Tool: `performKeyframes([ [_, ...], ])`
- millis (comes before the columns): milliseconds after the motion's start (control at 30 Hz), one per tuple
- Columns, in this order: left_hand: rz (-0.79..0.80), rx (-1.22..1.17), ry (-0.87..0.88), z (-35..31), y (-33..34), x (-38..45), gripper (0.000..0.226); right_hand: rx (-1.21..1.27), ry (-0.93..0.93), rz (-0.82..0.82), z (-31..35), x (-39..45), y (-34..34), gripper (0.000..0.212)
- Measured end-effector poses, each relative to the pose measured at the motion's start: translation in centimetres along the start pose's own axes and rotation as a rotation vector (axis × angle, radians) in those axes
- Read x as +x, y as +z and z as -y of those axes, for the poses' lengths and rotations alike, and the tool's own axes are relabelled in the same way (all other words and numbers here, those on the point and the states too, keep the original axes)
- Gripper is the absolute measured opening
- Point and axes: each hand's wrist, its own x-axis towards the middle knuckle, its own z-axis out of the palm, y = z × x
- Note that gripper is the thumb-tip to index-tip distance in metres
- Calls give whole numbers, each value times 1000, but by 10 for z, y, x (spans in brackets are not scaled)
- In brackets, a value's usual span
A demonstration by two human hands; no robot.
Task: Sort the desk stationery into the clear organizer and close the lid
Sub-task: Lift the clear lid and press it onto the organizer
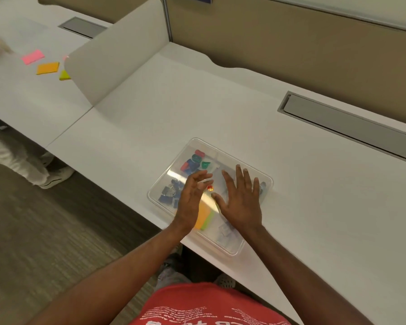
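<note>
The clear organizer (230,160) lies on the white desk near its front edge, with its transparent lid down over it. Through the lid I see coloured clips (195,160) at the far left, blue binder clips (168,194) at the near left, and orange and green sticky notes (204,218) in the middle. My right hand (240,199) lies flat on the lid with fingers spread. My left hand (190,200) is over the lid's left half, turned on its edge with straight fingers; whether it touches the lid I cannot tell.
A grey cable hatch (347,127) is set into the desk at the back right. A white divider panel (117,55) stands to the left. Beyond it, pink (32,56), orange (47,68) and yellow-green (64,75) sticky pads lie on the neighbouring desk. Another person's legs (21,160) stand at the left.
</note>
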Motion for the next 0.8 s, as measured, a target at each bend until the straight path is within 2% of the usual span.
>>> performKeyframes([
  [67, -45, 116, 101, -3, -13, 7, 34, -22, 5, 6, 1, 0, 1, 76],
  [167, 3, 492, 313, -5, -51, 30, 38, -46, -3, 11, 1, 0, 1, 75],
  [233, 161, 855, 416, -4, -80, 51, 50, -56, -6, 18, 2, 0, 0, 75],
  [300, 335, 1181, 432, -1, -102, 67, 65, -64, -3, 25, 2, 0, -1, 76],
  [367, 451, 1362, 417, 5, -116, 76, 73, -70, -2, 31, 2, 0, -2, 76],
  [467, 535, 1421, 398, 15, -124, 79, 78, -84, -4, 43, 3, 0, -1, 75],
  [800, 522, 1294, 421, 23, -126, 80, 79, -124, 7, 76, 3, 2, 5, 75],
])
